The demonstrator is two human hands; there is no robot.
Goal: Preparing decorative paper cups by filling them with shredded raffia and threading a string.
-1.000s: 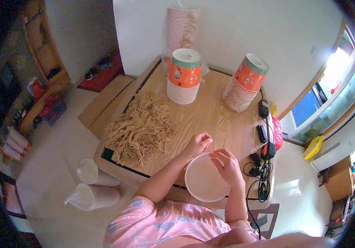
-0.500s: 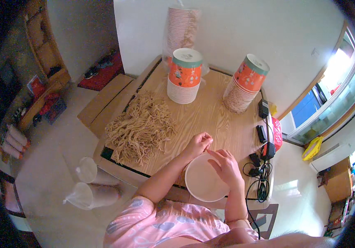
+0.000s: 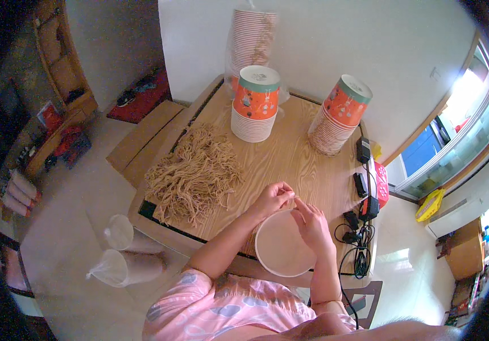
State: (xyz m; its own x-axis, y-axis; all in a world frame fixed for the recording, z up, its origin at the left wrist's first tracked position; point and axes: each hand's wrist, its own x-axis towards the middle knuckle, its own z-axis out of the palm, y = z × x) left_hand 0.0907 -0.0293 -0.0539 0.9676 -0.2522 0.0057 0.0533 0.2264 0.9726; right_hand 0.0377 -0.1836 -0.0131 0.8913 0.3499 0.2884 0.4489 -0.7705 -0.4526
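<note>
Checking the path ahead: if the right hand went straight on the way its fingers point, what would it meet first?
Probably the left hand: the right hand points up-left over the white bowl toward it, fingertips nearly touching.

Your fingertips meet at the white bowl's [image 3: 281,250] twelve o'clock rim, and whatever the left hand [image 3: 272,199] and right hand [image 3: 313,224] pinch there is too small to make out. Your right hand covers the bowl's two o'clock edge. The bowl hides the surface [image 3: 290,165] edge beneath it. The tall cup stack [image 3: 253,40] at twelve o'clock is cut off by the top edge. The devices [image 3: 367,187] at three o'clock are too small to identify.
</note>
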